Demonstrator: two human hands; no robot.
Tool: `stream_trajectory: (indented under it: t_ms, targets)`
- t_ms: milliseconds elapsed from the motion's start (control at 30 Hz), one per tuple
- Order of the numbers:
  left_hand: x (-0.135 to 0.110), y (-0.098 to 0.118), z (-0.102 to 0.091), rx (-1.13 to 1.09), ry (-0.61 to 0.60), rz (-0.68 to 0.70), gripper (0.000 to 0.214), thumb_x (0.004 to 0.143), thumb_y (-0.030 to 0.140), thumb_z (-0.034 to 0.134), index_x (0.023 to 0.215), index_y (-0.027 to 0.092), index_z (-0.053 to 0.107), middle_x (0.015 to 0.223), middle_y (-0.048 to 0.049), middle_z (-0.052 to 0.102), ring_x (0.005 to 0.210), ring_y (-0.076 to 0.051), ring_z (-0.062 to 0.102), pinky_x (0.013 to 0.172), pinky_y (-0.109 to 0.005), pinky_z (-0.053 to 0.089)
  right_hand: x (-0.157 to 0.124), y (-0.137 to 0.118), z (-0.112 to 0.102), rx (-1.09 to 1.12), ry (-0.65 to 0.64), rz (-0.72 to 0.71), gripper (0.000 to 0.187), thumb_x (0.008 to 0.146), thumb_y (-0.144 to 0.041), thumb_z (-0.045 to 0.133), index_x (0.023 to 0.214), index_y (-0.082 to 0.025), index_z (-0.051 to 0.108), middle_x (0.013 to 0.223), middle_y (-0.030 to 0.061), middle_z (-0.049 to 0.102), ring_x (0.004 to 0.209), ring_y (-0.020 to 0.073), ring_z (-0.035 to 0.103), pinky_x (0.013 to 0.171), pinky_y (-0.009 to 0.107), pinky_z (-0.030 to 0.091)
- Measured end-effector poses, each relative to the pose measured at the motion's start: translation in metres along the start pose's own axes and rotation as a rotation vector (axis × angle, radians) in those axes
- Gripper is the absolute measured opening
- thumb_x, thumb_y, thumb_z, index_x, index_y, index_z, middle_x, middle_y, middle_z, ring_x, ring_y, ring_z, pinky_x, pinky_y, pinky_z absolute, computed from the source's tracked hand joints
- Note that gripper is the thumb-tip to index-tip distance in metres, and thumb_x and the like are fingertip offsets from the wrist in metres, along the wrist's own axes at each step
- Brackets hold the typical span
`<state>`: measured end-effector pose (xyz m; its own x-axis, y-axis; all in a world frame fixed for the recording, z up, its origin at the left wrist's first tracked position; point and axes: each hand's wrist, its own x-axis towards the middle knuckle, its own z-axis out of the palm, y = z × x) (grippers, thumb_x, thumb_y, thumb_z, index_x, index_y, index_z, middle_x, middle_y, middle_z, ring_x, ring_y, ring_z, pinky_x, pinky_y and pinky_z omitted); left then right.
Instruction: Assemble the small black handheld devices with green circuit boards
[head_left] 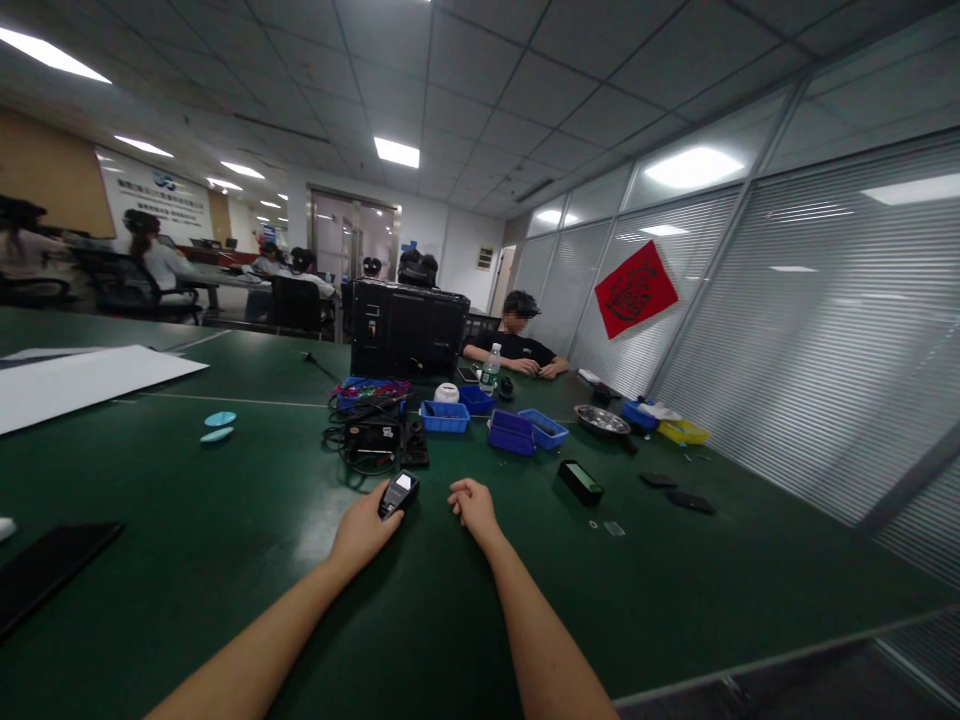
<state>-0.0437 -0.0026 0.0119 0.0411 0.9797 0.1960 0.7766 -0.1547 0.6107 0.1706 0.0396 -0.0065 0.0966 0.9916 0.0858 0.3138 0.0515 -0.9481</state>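
My left hand [366,525] is wrapped around a black handheld device with a small lit screen [401,486], low over the green table. The device's far end points away from me, and its near part is hidden by my fingers. To its right, my right hand [474,505] has its fingers curled in loosely, and nothing shows in them. A gap separates the two hands. Just beyond the device lie a black adapter box [371,437] and a tangle of black cables [335,437].
Blue bins [445,417], a baseball [447,393] and a bottle [490,368] stand in front of a large black monitor [409,330]. Rightward are a black box [580,482], a metal bowl [602,420] and a yellow tray [683,432]. A person [517,340] sits across the table.
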Motion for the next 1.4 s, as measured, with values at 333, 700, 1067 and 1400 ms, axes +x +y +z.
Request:
stream_trajectory:
  t_ms: [333, 700, 1067, 1400]
  targets:
    - [-0.012, -0.021, -0.025, 0.053, 0.085, -0.078, 0.056, 0.073, 0.040, 0.050, 0.124, 0.021, 0.040, 0.113, -0.0083, 0.058, 0.101, -0.023, 0.054, 0.083, -0.029, 0.038, 0.010, 0.006, -0.012, -0.073, 0.213, -0.075, 0.012, 0.049, -0.012, 0.033, 0.045, -0.019, 0.042, 0.041, -0.0048, 0.037, 0.043, 0.0098, 0.035, 0.046, 0.020, 0.026]
    - [-0.011, -0.078, -0.082, 0.149, 0.212, -0.247, 0.055, 0.073, 0.042, 0.048, 0.122, 0.016, 0.042, 0.112, -0.0106, 0.058, 0.099, -0.025, 0.056, 0.078, -0.028, 0.041, 0.022, 0.001, -0.015, -0.143, 0.163, -0.135, 0.012, 0.047, -0.015, 0.031, 0.041, -0.019, 0.041, 0.042, -0.0038, 0.037, 0.046, 0.0111, 0.036, 0.048, 0.021, 0.025]
    - [0.005, -0.133, -0.125, 0.229, 0.347, -0.356, 0.051, 0.074, 0.041, 0.045, 0.117, 0.014, 0.044, 0.110, -0.0118, 0.058, 0.099, -0.024, 0.055, 0.078, -0.028, 0.041, 0.033, 0.011, -0.020, -0.055, 0.118, -0.090, 0.012, 0.047, -0.015, 0.031, 0.047, -0.019, 0.042, 0.039, -0.0054, 0.036, 0.038, 0.0090, 0.032, 0.042, 0.020, 0.023]
    - [0.028, -0.160, -0.131, 0.261, 0.573, -0.504, 0.069, 0.074, 0.048, 0.045, 0.128, 0.008, 0.030, 0.117, -0.0193, 0.048, 0.106, -0.029, 0.049, 0.085, -0.035, 0.039, 0.032, 0.013, -0.024, 0.279, 0.120, 0.007, 0.004, 0.047, -0.020, 0.036, 0.049, -0.020, 0.040, 0.040, -0.0071, 0.030, 0.033, 0.0059, 0.023, 0.035, 0.019, 0.015]
